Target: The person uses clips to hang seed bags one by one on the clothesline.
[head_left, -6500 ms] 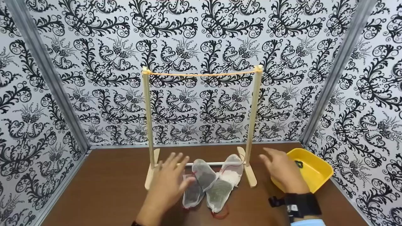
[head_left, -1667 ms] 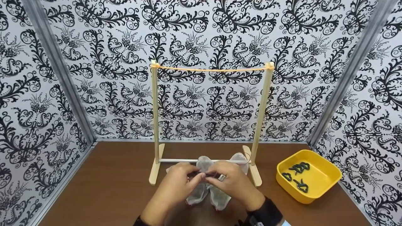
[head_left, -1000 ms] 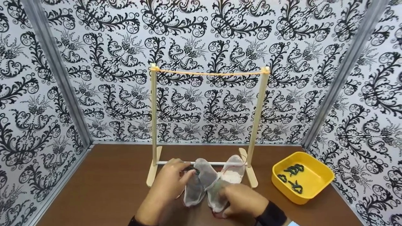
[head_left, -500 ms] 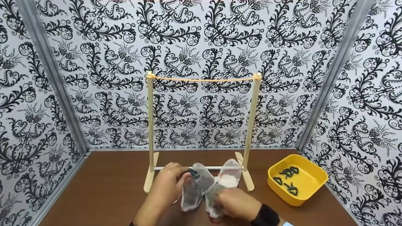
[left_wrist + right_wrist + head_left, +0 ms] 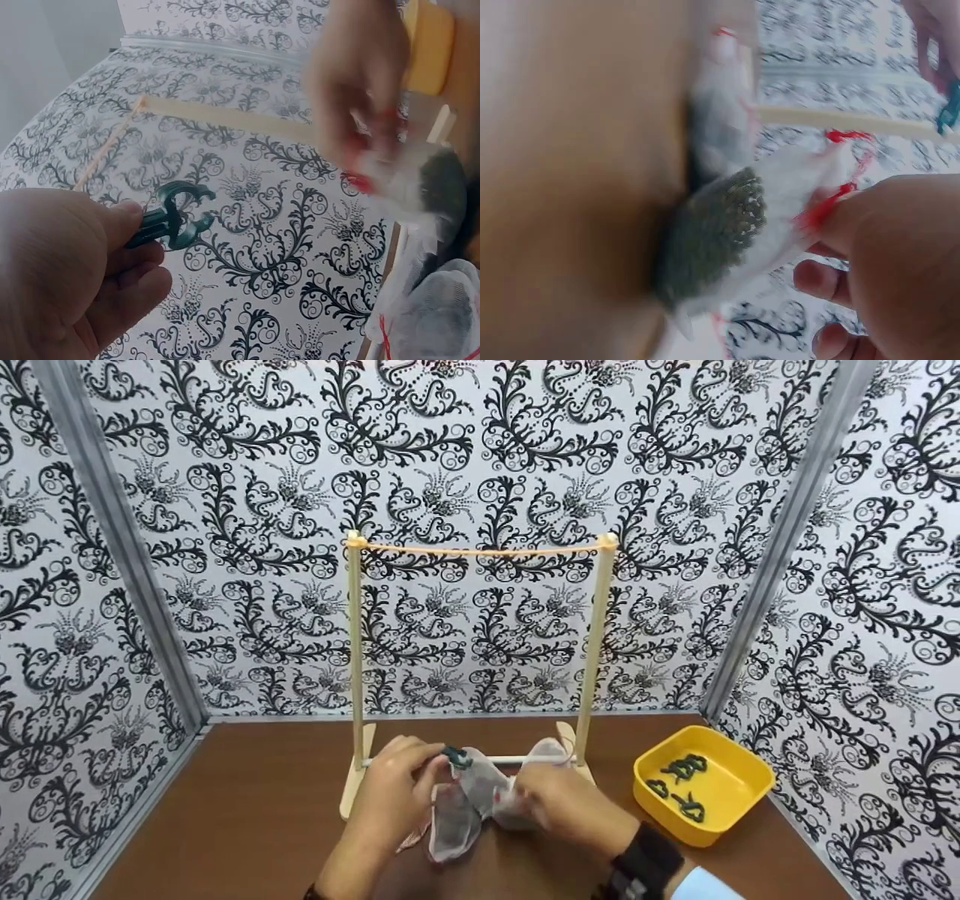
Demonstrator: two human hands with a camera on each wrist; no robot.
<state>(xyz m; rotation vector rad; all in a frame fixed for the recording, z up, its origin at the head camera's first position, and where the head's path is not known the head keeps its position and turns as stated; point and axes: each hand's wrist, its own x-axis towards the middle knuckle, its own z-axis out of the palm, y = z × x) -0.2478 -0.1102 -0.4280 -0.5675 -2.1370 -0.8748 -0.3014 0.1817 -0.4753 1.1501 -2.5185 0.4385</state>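
Observation:
My left hand [image 5: 390, 795] pinches a dark green plastic spring clip [image 5: 176, 217] by its handles; the clip's curved jaws stand apart with nothing between them. In the right wrist view, my right hand [image 5: 900, 255] pinches a white mesh drawstring bag [image 5: 720, 232] at its red-corded neck. Dark green bits fill the lower part of this bag, which hangs off the table, blurred by motion. Between the hands lie other mesh bags: a grey-looking one [image 5: 454, 825] in front, one [image 5: 480, 784] behind it, and one [image 5: 551, 750] partly hidden by my right hand.
Behind the bags stands a wooden frame [image 5: 592, 660] with an orange cord [image 5: 480, 552] strung between its post tops and a white rod [image 5: 502, 760] low down. A yellow tub [image 5: 660, 821] at right holds several green clips [image 5: 686, 767]. Patterned walls enclose the brown table [image 5: 247, 802].
My hands have parted since working together at the clip. The right hand took the green-filled bag by its neck and raised it from the table; the left keeps the clip, now turned outward.

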